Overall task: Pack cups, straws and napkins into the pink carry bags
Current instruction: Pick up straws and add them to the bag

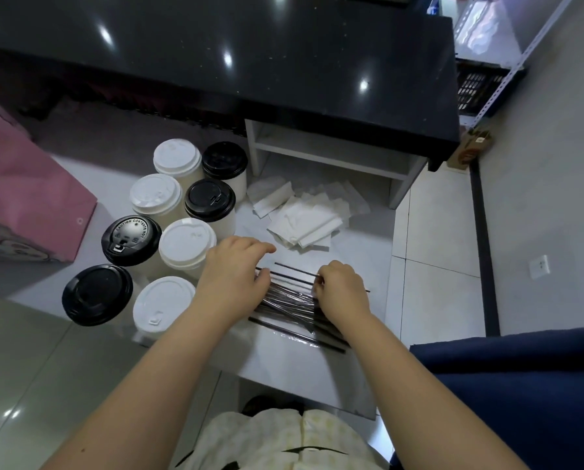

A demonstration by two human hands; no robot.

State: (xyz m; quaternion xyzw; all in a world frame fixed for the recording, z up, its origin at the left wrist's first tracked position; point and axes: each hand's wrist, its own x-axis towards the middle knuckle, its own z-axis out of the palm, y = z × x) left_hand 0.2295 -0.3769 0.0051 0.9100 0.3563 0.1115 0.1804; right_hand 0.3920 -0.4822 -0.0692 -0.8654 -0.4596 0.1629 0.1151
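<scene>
Several lidded paper cups [187,245], some with white lids and some with black lids [131,239], stand in a cluster at the left of a low white surface [284,364]. A pile of dark wrapped straws [290,301] lies in front of me. My left hand [231,278] rests on the pile's left end with its fingers spread. My right hand [341,288] pinches one straw at the pile's right end. White napkins [304,218] lie scattered beyond the straws. A pink carry bag [22,195] stands at the far left.
A black glossy counter [284,62] runs across the back, with a white shelf unit [334,154] under it. A dark blue seat [521,385] sits at my right. Metal racking with a black crate [477,89] stands at the far right.
</scene>
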